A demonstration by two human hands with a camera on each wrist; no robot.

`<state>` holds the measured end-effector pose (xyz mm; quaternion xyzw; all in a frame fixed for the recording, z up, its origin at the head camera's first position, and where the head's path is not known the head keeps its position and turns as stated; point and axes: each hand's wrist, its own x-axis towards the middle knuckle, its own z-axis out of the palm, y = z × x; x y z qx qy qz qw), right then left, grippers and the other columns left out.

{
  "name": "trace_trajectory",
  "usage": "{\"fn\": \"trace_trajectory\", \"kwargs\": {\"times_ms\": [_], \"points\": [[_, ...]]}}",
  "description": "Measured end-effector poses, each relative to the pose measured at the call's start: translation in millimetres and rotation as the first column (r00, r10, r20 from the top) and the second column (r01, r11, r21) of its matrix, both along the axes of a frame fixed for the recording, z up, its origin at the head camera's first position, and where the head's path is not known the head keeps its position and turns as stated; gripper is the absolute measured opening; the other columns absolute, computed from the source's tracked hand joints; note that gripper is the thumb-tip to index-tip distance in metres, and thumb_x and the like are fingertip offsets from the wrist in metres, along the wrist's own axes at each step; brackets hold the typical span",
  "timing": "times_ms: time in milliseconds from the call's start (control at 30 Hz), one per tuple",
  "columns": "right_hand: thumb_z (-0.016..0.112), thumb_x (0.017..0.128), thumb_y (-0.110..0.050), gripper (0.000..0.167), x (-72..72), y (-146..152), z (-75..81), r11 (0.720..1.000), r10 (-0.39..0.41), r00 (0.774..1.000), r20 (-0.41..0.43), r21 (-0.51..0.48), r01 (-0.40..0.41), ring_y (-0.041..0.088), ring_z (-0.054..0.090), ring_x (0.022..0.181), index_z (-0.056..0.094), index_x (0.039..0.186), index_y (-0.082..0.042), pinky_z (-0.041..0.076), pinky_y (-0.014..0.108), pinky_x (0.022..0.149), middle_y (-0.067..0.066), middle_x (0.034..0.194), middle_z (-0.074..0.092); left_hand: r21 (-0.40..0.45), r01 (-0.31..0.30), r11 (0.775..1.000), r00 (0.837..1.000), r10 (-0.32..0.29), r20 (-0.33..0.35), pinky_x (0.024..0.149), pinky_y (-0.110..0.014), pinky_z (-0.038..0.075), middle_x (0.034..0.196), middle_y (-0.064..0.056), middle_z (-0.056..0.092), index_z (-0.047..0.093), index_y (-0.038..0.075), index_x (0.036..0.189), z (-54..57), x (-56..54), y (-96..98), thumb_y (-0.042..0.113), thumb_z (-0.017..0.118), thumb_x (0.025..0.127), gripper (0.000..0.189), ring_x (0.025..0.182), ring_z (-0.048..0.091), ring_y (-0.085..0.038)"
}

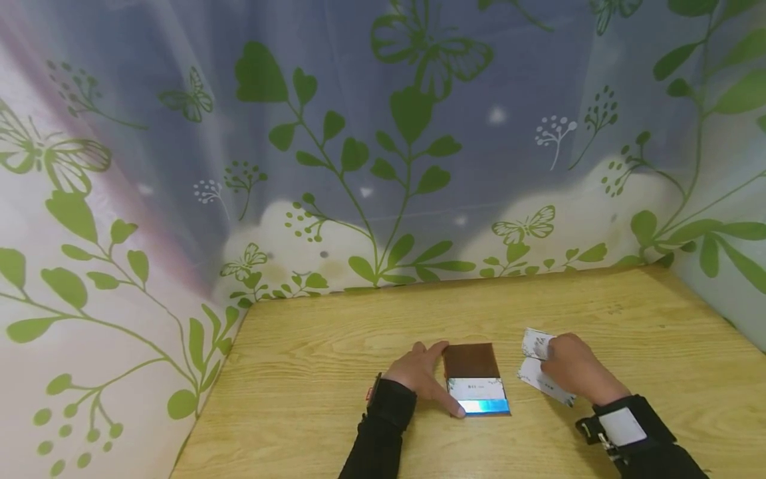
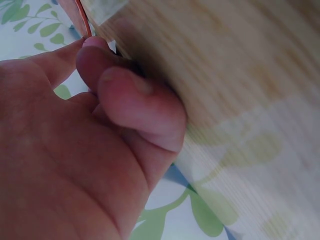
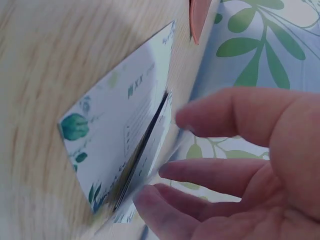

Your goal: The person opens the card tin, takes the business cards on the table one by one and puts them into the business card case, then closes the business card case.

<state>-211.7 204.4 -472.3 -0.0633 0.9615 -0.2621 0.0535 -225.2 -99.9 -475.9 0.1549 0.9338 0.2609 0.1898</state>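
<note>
A brown card holder (image 1: 473, 362) lies on the table, with a white printed card (image 1: 475, 388) and a shiny blue-silver strip across its lower part. My left hand (image 1: 419, 374) grips the holder at its left side, thumb at the lower left corner and a finger at the upper left. Its other fingers curl beneath the palm in the left wrist view. To the right are white cards with green leaf prints (image 3: 112, 117), one at an angle to the other. My right hand (image 1: 571, 369) is at their right side; the thumb and fingers (image 3: 210, 177) stand apart, fingertips close to the card edges.
A light wood-grain table (image 1: 311, 359) carries everything. Behind it and along both sides hangs a curtain (image 1: 335, 219) with green leaves and butterflies. Each wrist wears a dark strap (image 1: 395, 398).
</note>
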Motion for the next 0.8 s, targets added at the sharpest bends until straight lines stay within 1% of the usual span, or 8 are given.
{"fn": "trace_trajectory", "kwargs": {"times_ms": [100,233,300,433,533,633,700,800], "points": [[0.056,0.097,-0.002,0.024,2.1,-1.4,0.5,1.000,0.002,0.999,-0.033,-0.027,-0.002,0.019,0.044,0.062,0.053,0.073,0.000,0.036,0.032,0.057,0.005,0.069,0.043,0.002,-0.004,1.000,1.000,0.004,0.004,0.090,-0.048,0.056,0.147,-0.015,0.047,0.038,0.028,0.161,0.4,0.1,0.3,0.051,0.101,0.055,0.126,0.118,0.060,-0.032],[0.052,0.097,0.003,0.020,4.9,-1.7,2.0,1.000,-0.024,0.994,-0.103,-0.017,0.022,0.017,0.042,0.059,0.061,0.079,0.006,0.033,0.030,0.054,0.006,0.067,0.045,0.001,-0.008,1.000,1.000,0.008,0.009,0.092,-0.049,0.056,0.150,-0.016,0.045,0.038,0.028,0.162,0.5,0.1,0.6,0.050,0.102,0.055,0.126,0.121,0.059,-0.033],[0.053,0.096,0.007,0.018,6.2,-1.0,2.7,1.000,-0.028,0.989,-0.147,0.002,0.029,0.017,0.046,0.059,0.067,0.087,0.012,0.036,0.031,0.053,0.015,0.071,0.057,-0.001,-0.007,1.000,1.000,0.007,0.007,0.091,-0.048,0.056,0.148,-0.015,0.046,0.038,0.028,0.161,0.5,0.1,0.7,0.050,0.102,0.055,0.126,0.119,0.060,-0.032],[0.059,0.096,0.007,0.021,8.5,0.2,4.1,0.999,-0.014,0.980,-0.197,0.026,0.020,0.018,0.051,0.064,0.070,0.110,0.018,0.040,0.032,0.054,0.030,0.099,0.071,-0.001,-0.004,1.000,1.000,0.004,0.007,0.091,-0.048,0.056,0.147,-0.015,0.047,0.038,0.028,0.161,0.9,0.3,1.0,0.050,0.102,0.055,0.126,0.119,0.060,-0.032],[0.060,0.100,0.001,0.025,9.5,0.8,4.1,1.000,0.006,0.987,-0.162,0.013,-0.004,0.016,0.045,0.057,0.069,0.117,0.018,0.036,0.029,0.052,0.020,0.081,0.068,-0.006,-0.002,1.000,1.000,0.002,0.006,0.094,-0.050,0.055,0.152,-0.016,0.044,0.037,0.028,0.162,0.5,0.5,1.1,0.051,0.101,0.056,0.126,0.124,0.058,-0.034],[0.057,0.104,-0.004,0.026,9.8,1.3,3.1,1.000,0.009,0.993,-0.121,-0.008,-0.010,0.014,0.037,0.052,0.071,0.116,0.014,0.031,0.027,0.051,0.003,0.065,0.047,-0.008,0.003,1.000,1.000,-0.003,0.000,0.092,-0.048,0.055,0.149,-0.015,0.046,0.038,0.028,0.162,-0.2,0.0,1.0,0.052,0.101,0.056,0.126,0.122,0.059,-0.032],[0.056,0.105,-0.006,0.028,9.5,0.7,2.2,1.000,0.005,0.991,-0.137,-0.009,-0.007,0.014,0.037,0.052,0.070,0.116,0.014,0.030,0.028,0.051,0.001,0.062,0.041,-0.006,0.006,1.000,1.000,-0.006,-0.005,0.090,-0.046,0.056,0.145,-0.013,0.048,0.038,0.028,0.161,-0.3,-0.3,0.5,0.052,0.101,0.055,0.126,0.117,0.060,-0.030],[0.055,0.106,-0.009,0.027,8.7,-1.5,2.6,1.000,-0.015,0.981,-0.194,-0.018,0.011,0.015,0.040,0.054,0.072,0.112,0.012,0.031,0.030,0.053,0.001,0.064,0.046,-0.007,0.004,1.000,1.000,-0.005,-0.011,0.088,-0.045,0.056,0.141,-0.012,0.050,0.038,0.029,0.161,0.1,-0.3,0.2,0.052,0.101,0.054,0.126,0.113,0.061,-0.028]]}}
